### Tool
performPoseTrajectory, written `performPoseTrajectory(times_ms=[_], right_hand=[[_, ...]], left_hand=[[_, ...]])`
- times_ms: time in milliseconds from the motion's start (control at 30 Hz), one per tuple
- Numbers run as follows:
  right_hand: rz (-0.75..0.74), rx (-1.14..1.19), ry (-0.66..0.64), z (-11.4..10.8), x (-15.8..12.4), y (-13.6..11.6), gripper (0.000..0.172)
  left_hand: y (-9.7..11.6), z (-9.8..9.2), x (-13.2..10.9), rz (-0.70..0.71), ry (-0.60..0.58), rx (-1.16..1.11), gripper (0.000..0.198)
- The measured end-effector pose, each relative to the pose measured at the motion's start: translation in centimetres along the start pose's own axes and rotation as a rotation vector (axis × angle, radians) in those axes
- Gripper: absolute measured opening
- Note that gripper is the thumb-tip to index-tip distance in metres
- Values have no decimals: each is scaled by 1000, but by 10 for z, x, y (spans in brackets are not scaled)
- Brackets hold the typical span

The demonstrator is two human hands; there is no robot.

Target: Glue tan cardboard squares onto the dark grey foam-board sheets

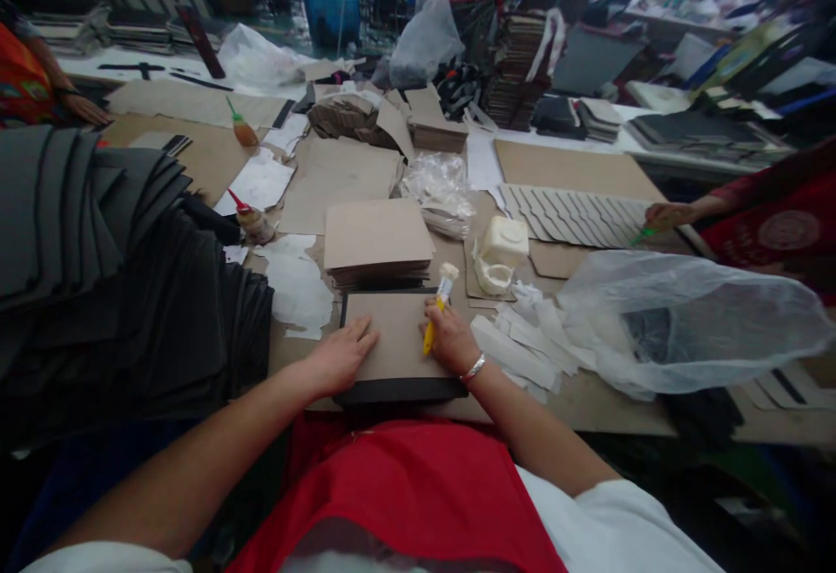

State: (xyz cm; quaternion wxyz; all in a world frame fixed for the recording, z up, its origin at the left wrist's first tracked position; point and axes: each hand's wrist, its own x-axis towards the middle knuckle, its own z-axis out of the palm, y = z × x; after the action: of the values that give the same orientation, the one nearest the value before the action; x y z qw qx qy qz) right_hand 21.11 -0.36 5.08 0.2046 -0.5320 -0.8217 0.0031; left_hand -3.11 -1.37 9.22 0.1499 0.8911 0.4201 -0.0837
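Observation:
In front of me a tan cardboard sheet [392,342] lies on a larger black piece [405,392], whose dark border shows at the front and left. My left hand [340,353] rests on the left part of the cardboard, fingers stretched out. My right hand [449,338] is closed around a paintbrush [436,316] with a yellow handle, its pale bristles pointing up and away, and lies against the right side of the cardboard. Just behind stands a stack of tan cardboard sheets [379,238]. A cut-open cream plastic jug [502,251] is to its right.
Piles of dark grey sheets [150,312] rise at left. Glue bottles [254,223] stand behind them. White paper strips [522,347] and a clear plastic bag [705,320] lie at right. A co-worker's hand [670,214] works over a row of grey pieces [581,214]; another person's hand [84,109] is far left.

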Motion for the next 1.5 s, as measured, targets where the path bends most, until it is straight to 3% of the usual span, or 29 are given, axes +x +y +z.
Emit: performPoseTrajectory(times_ms=[133,200,300,400,467,567,667,767,933,1067,1133,1233,1333,1400,1500], right_hand=[[189,4,77,-46,-18,25,26],[251,165,145,-69,-11,17,36],[342,616,155,-86,17,-17,46],[478,988,9,-73,54,-52,49],[564,1093,-78,-55,75,-67,44],[590,1096,-143,-29,94,-74,33],[541,1008,-172,-21,92,-63,27],[590,931,-132,-31,73,-31,26],[791,812,45,-78,24,27,27],[764,780,167,-116,-24,53,36],[721,757,188,-123,-56,62,43],[684,596,85,-105,-109,76,40],[605,217,-74,-57,-148,90,25],[469,21,-185,-23,-160,97,18],[364,-65,-268,10,-166,102,18]], left_hand=[[16,1,6,-78,104,48,34],[27,3,10,-117,151,61,31],[44,8,11,-99,182,55,34],[55,12,8,-86,184,23,43],[59,13,6,-107,184,-10,44],[59,14,6,-117,181,-36,46],[58,16,7,-122,193,-25,43],[59,17,8,-121,236,-2,38],[67,13,12,-112,251,51,33],[76,15,27,-59,256,47,30],[81,16,35,-42,261,39,33],[87,16,42,-33,234,47,36],[90,16,44,-24,196,48,32],[90,18,44,-23,194,47,31],[90,19,44,-26,204,72,33]])
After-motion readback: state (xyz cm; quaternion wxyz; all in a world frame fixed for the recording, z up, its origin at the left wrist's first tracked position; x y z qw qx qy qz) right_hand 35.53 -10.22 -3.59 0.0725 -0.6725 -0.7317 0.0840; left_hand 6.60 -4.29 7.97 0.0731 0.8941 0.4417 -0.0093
